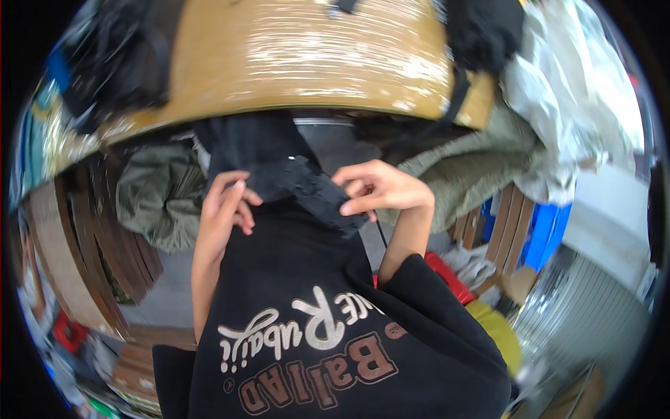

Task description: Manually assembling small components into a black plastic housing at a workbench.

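My right hand (385, 187) pinches the end of a flat, oblong black piece (317, 192) between thumb and fingers. Its surface looks uneven, and blur hides what kind of thing it is. The piece slants over my lap, its far end nearer the table. On the other side, my left hand (230, 202) hovers with fingers loosely bent and apart, holding nothing that I can see. Dark cloth (255, 150) covers my lap behind both hands.
A tan table (300, 63) under shiny clear film spans the far side. Black bags (125, 63) lie at its left, more black fabric (481, 35) at its right. Olive cloth (164, 195) hangs below the left edge. White plastic sheeting (572, 77) bulges at far right.
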The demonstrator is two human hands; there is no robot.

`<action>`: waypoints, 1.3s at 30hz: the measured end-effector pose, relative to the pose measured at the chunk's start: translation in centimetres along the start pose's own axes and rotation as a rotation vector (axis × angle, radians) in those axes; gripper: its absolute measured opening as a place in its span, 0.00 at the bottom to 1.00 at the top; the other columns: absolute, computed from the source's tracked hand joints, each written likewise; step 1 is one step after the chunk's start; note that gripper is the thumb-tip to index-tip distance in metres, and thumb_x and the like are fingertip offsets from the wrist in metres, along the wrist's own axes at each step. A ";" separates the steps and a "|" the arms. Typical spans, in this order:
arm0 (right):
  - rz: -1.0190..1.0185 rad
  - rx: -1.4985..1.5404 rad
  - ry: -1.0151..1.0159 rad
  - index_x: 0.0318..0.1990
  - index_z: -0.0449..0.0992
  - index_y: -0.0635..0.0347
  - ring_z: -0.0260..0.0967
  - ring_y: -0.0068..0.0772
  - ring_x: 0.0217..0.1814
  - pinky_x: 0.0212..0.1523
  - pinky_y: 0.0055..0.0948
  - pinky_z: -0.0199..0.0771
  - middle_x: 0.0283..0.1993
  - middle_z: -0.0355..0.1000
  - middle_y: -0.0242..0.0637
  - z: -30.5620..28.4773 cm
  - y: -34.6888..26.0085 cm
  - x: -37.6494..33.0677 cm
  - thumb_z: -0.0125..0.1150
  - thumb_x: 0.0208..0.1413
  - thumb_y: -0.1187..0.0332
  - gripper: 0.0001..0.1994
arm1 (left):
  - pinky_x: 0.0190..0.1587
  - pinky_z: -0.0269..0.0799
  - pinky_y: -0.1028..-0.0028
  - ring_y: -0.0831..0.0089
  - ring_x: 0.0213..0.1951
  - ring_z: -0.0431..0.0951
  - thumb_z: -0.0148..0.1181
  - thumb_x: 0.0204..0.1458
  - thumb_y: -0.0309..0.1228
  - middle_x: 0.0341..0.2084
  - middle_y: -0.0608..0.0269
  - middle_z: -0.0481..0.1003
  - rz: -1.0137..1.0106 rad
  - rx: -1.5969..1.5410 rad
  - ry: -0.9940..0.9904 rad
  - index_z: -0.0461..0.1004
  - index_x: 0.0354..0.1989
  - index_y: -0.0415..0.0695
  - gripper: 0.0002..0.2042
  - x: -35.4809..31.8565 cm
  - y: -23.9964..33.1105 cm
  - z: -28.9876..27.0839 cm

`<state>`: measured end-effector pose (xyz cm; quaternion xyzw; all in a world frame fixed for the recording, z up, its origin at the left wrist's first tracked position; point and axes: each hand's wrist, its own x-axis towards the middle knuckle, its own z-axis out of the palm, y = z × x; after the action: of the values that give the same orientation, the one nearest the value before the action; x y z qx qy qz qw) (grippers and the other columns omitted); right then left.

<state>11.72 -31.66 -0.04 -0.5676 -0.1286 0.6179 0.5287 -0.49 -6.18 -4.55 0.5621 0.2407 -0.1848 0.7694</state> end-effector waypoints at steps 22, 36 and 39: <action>-0.124 0.961 1.879 0.38 0.71 0.62 0.66 0.24 0.37 0.37 0.24 0.59 0.36 0.71 0.34 -11.6 33.4 -5.7 0.61 0.47 0.61 0.15 | 0.18 0.65 0.84 0.82 0.17 0.68 0.43 0.56 0.30 0.23 0.60 0.71 -0.080 0.236 -0.020 0.65 0.42 0.38 0.10 2.5 -0.1 1.5; -1.228 0.017 1.568 0.43 0.64 0.68 0.67 0.25 0.28 0.28 0.24 0.75 0.34 0.67 0.41 -2.7 -6.9 -2.5 0.51 0.51 0.77 0.11 | 0.19 0.65 0.83 0.81 0.17 0.68 0.43 0.55 0.31 0.21 0.60 0.70 -0.009 0.190 0.068 0.66 0.40 0.39 0.10 1.0 0.2 -2.6; -0.902 -0.402 1.382 0.41 0.69 0.67 0.69 0.25 0.29 0.31 0.23 0.72 0.36 0.70 0.40 -6.3 -10.5 1.7 0.57 0.47 0.75 0.12 | 0.19 0.64 0.84 0.82 0.16 0.67 0.44 0.55 0.30 0.20 0.61 0.71 0.009 0.271 0.048 0.66 0.41 0.37 0.10 -0.6 1.6 -6.1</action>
<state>22.71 -28.75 4.96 -0.7951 -0.0978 -0.1722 0.5732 -1.13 0.16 -4.53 0.6663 0.2292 -0.1984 0.6813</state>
